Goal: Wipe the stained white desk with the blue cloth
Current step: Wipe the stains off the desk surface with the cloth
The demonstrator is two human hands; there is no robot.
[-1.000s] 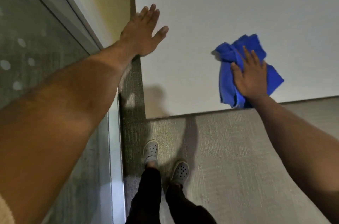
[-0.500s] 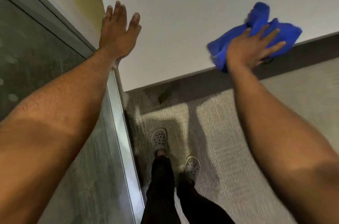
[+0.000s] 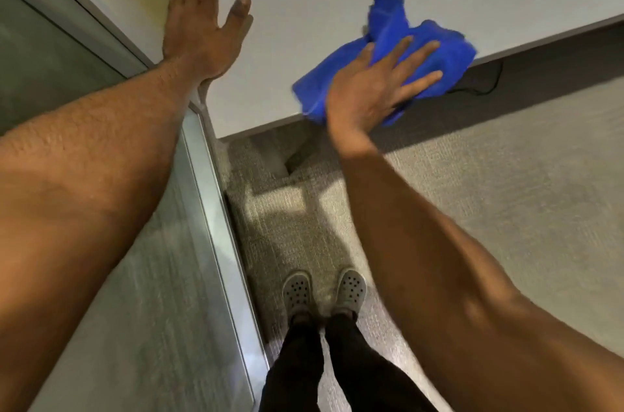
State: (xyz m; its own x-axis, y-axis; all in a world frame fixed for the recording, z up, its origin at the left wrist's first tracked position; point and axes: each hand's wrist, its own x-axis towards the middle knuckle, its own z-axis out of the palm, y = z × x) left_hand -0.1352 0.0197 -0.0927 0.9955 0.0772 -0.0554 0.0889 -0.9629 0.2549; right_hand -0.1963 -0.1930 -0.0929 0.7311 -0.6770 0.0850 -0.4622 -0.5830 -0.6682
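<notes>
The white desk fills the top of the view, its front edge running from lower left up to the right. A crumpled blue cloth lies at that front edge and partly hangs over it. My right hand presses flat on the cloth with fingers spread. My left hand rests flat on the desk's left corner, fingers apart, holding nothing. No stain is visible on the desk surface.
A glass partition with a metal frame runs along the left, touching the desk's corner. Grey carpet covers the floor. My feet in grey clogs stand below the desk edge. A dark cable lies under the desk.
The view shifted: the desk's front edge now reads tilted. My right hand and the cloth slid from the desk's interior to its front edge, then a little left. My left hand stayed at the corner.
</notes>
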